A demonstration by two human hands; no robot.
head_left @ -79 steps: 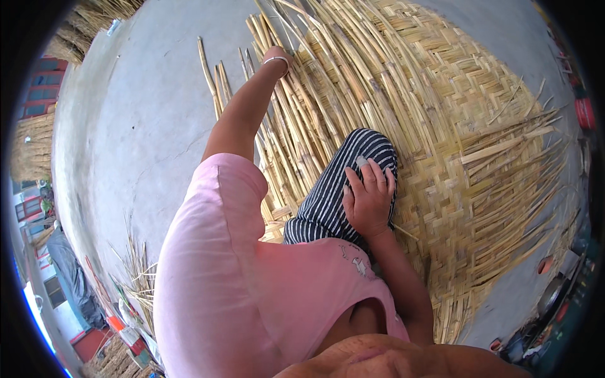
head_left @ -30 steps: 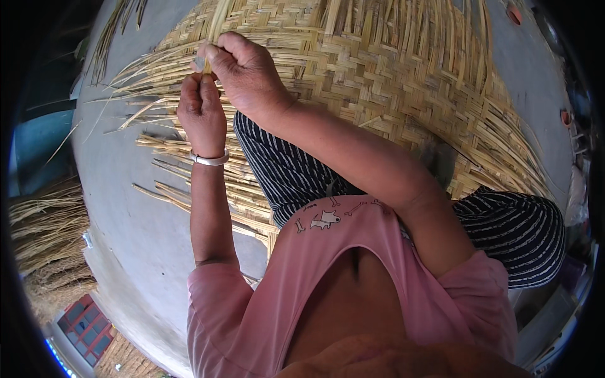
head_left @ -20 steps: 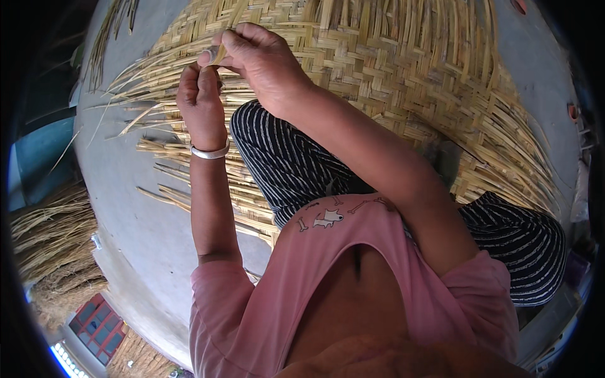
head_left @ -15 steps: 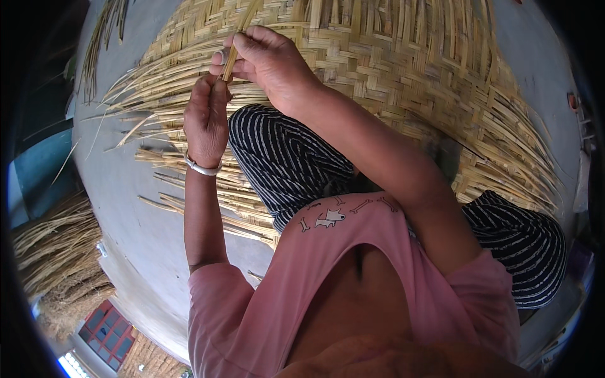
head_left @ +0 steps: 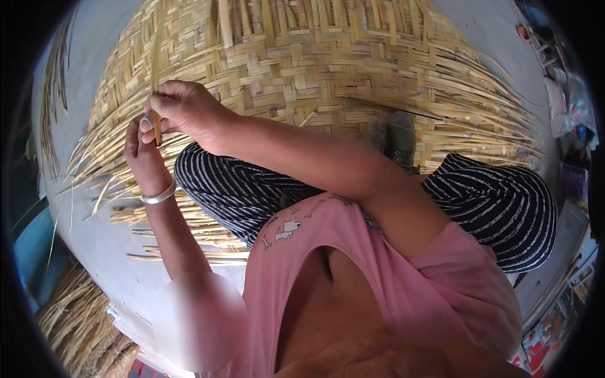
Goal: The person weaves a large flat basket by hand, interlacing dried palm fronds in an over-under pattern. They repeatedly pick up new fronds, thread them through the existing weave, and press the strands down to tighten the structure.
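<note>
A narrow plant strip [head_left: 156, 60] stands out from my right hand [head_left: 192, 112], pinched between thumb and fingers, with its short lower end poking out below them. Close against that end is my left hand [head_left: 148, 164], a pale bangle [head_left: 160, 193] round its wrist. Its fingers point up and are partly covered by the right hand's fingers, so whether they grip the strip I cannot tell. Beyond my hands spreads a large woven mat [head_left: 296, 69] of flat yellowish strips, with loose unwoven ends [head_left: 94, 148] fanning out along its left side.
My bent legs in striped trousers [head_left: 233, 189] are at the mat's near edge, and a shoe [head_left: 401, 142] rests on it. Grey floor [head_left: 82, 233] borders the mat. Long dry stalks [head_left: 72, 315] are piled at lower left; more thin strips [head_left: 53, 94] lie at far left.
Both hands have moved left and nearer with the strip. Its lower end now shows below my right fingers, where my left fingers pinched it before. The whole view has shifted.
</note>
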